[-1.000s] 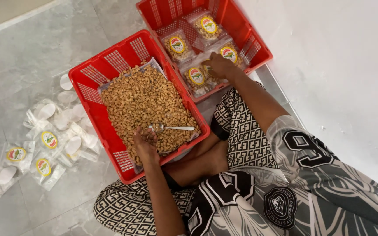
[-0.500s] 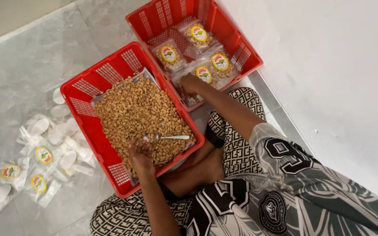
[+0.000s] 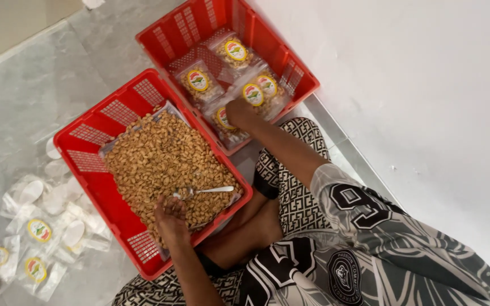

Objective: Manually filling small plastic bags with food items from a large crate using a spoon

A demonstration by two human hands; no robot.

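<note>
in the middle of the frame, a red crate (image 3: 94, 170) sits on the grey tiled floor (image 3: 24, 85), filled with a bed of tan roasted nuts (image 3: 160, 158) over a clear liner. the left hand (image 3: 171, 214) rests on the nuts at the lower edge of that heap, fingers curled down into them; whether it grips any cannot be told. a metal spoon (image 3: 202, 191) lies on the nuts just above and right of that hand, bowl toward it, handle pointing right; it looks just short of touching the hand.

toward the upper centre, a second red crate (image 3: 199, 22) stands beside the first, against the white wall (image 3: 415, 85). it holds several clear filled packets (image 3: 198, 84) with round yellow-rimmed labels. the right hand (image 3: 239, 113) reaches into its near corner, palm down on one packet, fingers hidden under the hand, so its grip cannot be told. the two hands are well apart, one in each crate.

at the lower left, flat empty pouches (image 3: 35, 232) with the same round labels lie scattered on the floor. patterned black-and-white clothing (image 3: 296, 192) fills the lower right.
</note>
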